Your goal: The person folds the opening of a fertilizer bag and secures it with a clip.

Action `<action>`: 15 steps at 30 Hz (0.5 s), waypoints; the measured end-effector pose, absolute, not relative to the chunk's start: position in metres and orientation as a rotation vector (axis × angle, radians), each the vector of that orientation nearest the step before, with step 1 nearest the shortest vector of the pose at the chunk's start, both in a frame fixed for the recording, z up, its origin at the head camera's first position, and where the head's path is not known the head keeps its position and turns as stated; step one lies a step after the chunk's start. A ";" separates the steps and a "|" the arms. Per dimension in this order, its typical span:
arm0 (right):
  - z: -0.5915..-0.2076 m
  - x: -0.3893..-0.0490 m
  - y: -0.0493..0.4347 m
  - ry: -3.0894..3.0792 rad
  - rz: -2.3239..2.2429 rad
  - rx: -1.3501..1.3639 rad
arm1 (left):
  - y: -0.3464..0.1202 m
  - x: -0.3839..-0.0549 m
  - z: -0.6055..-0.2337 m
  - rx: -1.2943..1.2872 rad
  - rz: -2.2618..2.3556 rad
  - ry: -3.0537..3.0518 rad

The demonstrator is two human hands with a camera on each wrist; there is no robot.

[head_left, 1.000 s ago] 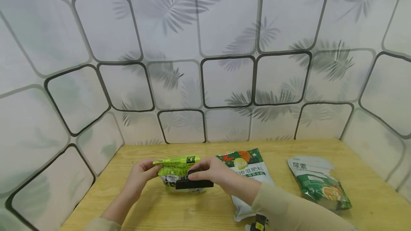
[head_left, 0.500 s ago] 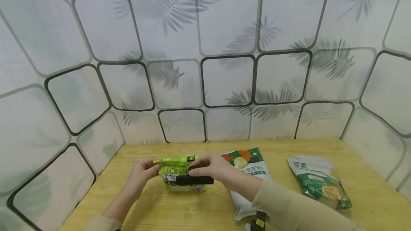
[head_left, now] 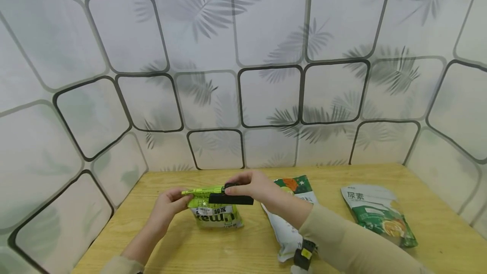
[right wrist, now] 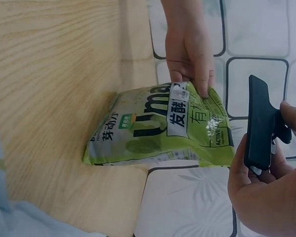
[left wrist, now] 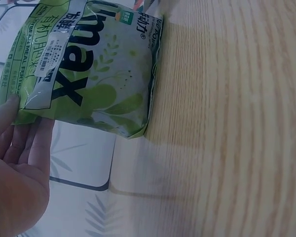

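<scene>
A green and white fertilizer bag [head_left: 217,217] stands on the table at centre left in the head view. With thumb and fingers, my left hand [head_left: 167,206] pinches its top left corner; in the left wrist view the bag's printed front [left wrist: 98,69] faces the camera. My right hand [head_left: 253,187] holds a black bag clip [head_left: 231,199] by its handles, level with the upper part of the bag. From the right wrist, the clip [right wrist: 258,123] appears apart from the bag's top edge, its long bar turned toward the bag. Whether its jaws are parted is unclear.
A white and green fertilizer bag [head_left: 279,231] lies flat behind my right forearm, partly hidden. Farther right lies another white and green bag [head_left: 376,215]. The wooden table [head_left: 224,257] meets a patterned curtain [head_left: 266,96] at the back and sides.
My right hand has risen with the bag clip, from low across the bag's front to near its top edge, uncovering the print. My left hand keeps its grip on the corner.
</scene>
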State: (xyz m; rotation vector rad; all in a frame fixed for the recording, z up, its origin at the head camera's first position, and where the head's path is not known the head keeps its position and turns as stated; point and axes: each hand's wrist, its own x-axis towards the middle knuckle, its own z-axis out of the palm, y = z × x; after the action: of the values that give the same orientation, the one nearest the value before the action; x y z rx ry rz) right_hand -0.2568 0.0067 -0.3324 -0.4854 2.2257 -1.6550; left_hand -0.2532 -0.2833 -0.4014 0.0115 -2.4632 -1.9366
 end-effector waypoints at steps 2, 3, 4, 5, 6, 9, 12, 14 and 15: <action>-0.330 -0.259 0.006 2.228 -1.666 -0.499 | -0.283 -0.253 -0.402 0.012 -1.938 -2.458; -0.329 -0.260 0.006 2.228 -1.671 -0.500 | -0.283 -0.253 -0.402 0.007 -1.936 -2.457; -0.329 -0.260 0.006 2.233 -1.672 -0.498 | -0.283 -0.253 -0.402 0.003 -1.935 -2.457; -0.328 -0.261 0.005 2.232 -1.676 -0.493 | -0.283 -0.253 -0.402 0.005 -1.936 -2.455; -0.327 -0.262 0.005 2.233 -1.679 -0.483 | -0.283 -0.253 -0.402 0.007 -1.936 -2.452; -0.325 -0.263 0.004 2.235 -1.684 -0.457 | -0.282 -0.252 -0.401 0.012 -1.939 -2.448; -0.325 -0.265 0.003 2.233 -1.691 -0.456 | -0.283 -0.253 -0.403 -0.007 -1.947 -2.432; -0.325 -0.267 0.003 2.226 -1.701 -0.463 | -0.285 -0.253 -0.404 -0.045 -1.959 -2.419; -0.324 -0.268 0.002 2.224 -1.705 -0.471 | -0.286 -0.253 -0.405 -0.069 -1.969 -2.410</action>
State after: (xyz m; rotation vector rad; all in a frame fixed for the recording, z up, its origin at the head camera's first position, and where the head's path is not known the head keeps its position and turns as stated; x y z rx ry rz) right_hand -0.2679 0.0023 -0.3243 -0.4712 2.2241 -1.7048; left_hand -0.2525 -0.2856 -0.4047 -0.0694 -2.4104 -1.9685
